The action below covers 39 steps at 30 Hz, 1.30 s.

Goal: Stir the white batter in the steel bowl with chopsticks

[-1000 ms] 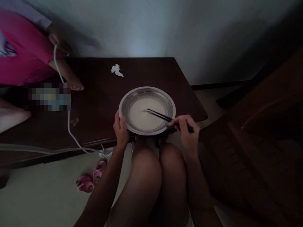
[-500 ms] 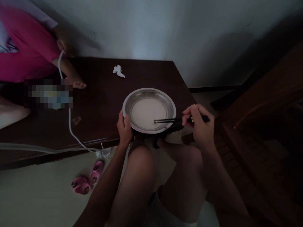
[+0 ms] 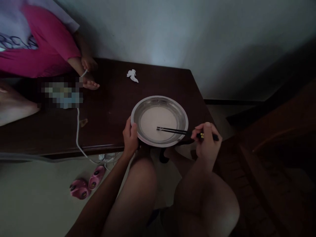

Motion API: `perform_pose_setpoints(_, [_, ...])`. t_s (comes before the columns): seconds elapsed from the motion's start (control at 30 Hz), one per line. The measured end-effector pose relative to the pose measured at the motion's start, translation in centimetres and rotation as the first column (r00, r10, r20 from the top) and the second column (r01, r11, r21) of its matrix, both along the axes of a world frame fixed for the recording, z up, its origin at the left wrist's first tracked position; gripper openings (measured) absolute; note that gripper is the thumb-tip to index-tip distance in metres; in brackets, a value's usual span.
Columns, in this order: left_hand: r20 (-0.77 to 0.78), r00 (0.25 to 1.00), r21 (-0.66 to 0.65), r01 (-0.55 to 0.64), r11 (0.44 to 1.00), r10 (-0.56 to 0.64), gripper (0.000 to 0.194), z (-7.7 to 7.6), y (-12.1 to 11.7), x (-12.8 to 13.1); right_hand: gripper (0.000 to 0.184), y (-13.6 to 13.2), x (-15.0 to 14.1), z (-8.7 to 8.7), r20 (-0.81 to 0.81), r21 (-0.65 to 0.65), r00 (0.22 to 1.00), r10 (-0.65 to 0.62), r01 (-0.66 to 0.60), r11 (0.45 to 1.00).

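A round steel bowl with pale white batter sits at the near edge of a dark wooden table. My left hand grips the bowl's left rim, thumb over the edge. My right hand is closed on a pair of dark chopsticks, whose tips lie in the batter near the bowl's middle. My bare knees are below the table edge.
A crumpled white tissue lies at the table's far side. Another person in a pink shirt sits at the far left, holding a white cable that trails over the table edge. Pink sandals lie on the floor. Dark wooden furniture stands to the right.
The chopstick tips swept across the batter from the upper left to the lower right and back toward the middle. My right knee swung out to the right. The other person's hand lowered toward the table.
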<state>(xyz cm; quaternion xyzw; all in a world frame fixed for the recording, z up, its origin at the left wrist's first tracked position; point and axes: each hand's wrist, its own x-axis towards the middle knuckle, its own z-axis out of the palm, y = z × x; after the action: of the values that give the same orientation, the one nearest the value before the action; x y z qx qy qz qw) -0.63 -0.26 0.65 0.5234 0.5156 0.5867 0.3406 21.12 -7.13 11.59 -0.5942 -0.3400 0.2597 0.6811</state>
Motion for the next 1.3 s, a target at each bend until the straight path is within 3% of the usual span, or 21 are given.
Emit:
perform_pose_setpoints(0.13, [0.002,1.000,-0.027,-0.001,1.000,0.001,0.054,0.3,-0.2,-0.1,0.040,2.4,0.6,0.2,0.001,-0.079,0.995,0.097,-0.096,0.992])
perform_pose_setpoints(0.3, [0.033,0.999,-0.052,-0.004,0.999,0.006,0.058,0.3,-0.3,-0.2,0.039,3.5,2.0,1.7,0.074,-0.026,0.993,0.095,-0.094,0.995])
perform_pose_setpoints(0.5, [0.032,0.999,-0.040,0.007,0.999,-0.006,0.056,0.4,-0.4,-0.2,0.035,4.8,1.8,1.6,0.049,-0.090,0.944,0.327,-0.322,0.943])
perform_pose_setpoints(0.67, [0.023,1.000,-0.040,0.018,0.999,-0.017,0.055,0.4,-0.4,-0.2,0.038,5.9,2.5,3.0,0.147,-0.065,0.969,0.199,-0.192,0.979])
perform_pose_setpoints(0.77, [0.021,1.000,-0.034,0.018,0.999,-0.017,0.053,0.5,-0.4,-0.1,0.037,5.1,3.2,3.7,0.141,-0.095,0.965,0.222,-0.210,0.973])
perform_pose_setpoints(0.97, [0.017,1.000,-0.017,0.014,1.000,-0.013,0.054,0.6,-0.4,0.0,0.037,4.4,1.9,1.2,0.049,-0.106,0.939,0.340,-0.334,0.937])
perform_pose_setpoints(1.17, [0.015,0.999,-0.015,0.029,0.999,-0.029,0.052,0.5,-0.2,-0.1,0.038,1.8,2.5,0.7,0.064,-0.011,0.998,0.010,-0.009,1.000])
perform_pose_setpoints(1.3, [0.011,1.000,-0.007,0.017,1.000,-0.017,0.050,0.4,-0.2,0.0,0.037,0.6,1.3,-0.3,-0.001,-0.070,0.996,0.085,-0.085,0.994])
